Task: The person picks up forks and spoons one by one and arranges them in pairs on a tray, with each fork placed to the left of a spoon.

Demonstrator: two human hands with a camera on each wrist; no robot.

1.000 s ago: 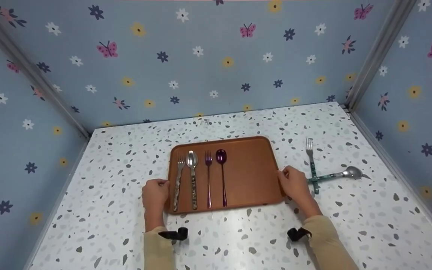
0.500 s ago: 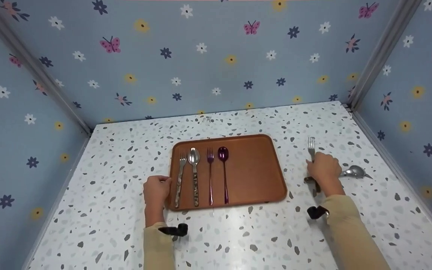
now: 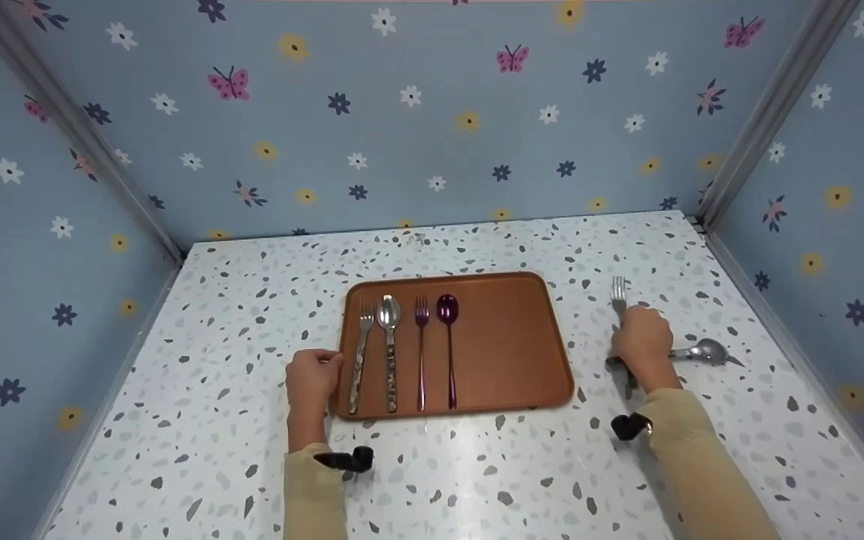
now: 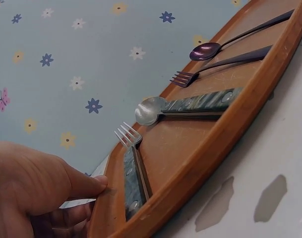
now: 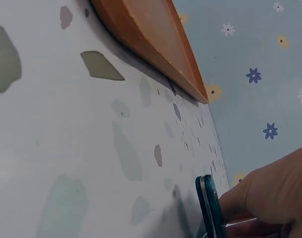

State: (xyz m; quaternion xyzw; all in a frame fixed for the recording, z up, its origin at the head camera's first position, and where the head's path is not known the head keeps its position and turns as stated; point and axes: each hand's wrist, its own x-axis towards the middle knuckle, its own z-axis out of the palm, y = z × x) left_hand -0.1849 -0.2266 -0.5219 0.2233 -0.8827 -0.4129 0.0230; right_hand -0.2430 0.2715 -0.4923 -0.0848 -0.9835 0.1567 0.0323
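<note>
In the head view my left hand (image 3: 312,382) grips the left rim of a brown tray (image 3: 511,345); the left wrist view shows its thumb on the rim and fingers curled beneath. On the tray lie a fork (image 3: 361,360) and spoon (image 3: 391,360) with patterned handles, then a purple fork (image 3: 421,345) and purple spoon (image 3: 449,345). To the tray's right, my right hand (image 3: 643,343) pinches a green-handled spoon (image 3: 706,351), its handle mostly hidden. Beneath the hand, a second green-handled fork (image 3: 619,292) crosses it. One green handle end (image 5: 209,203) shows beside the fingers.
A white speckled table (image 3: 477,480) carries everything. Patterned blue panels (image 3: 432,112) close in the back and both sides. Bare tray surface lies to the right of the purple spoon. Small dark cameras sit on both wrists.
My right hand has left the tray's right rim and moved right onto the crossed fork and spoon, which have since shifted slightly left. The left hand stays on the tray's left rim.
</note>
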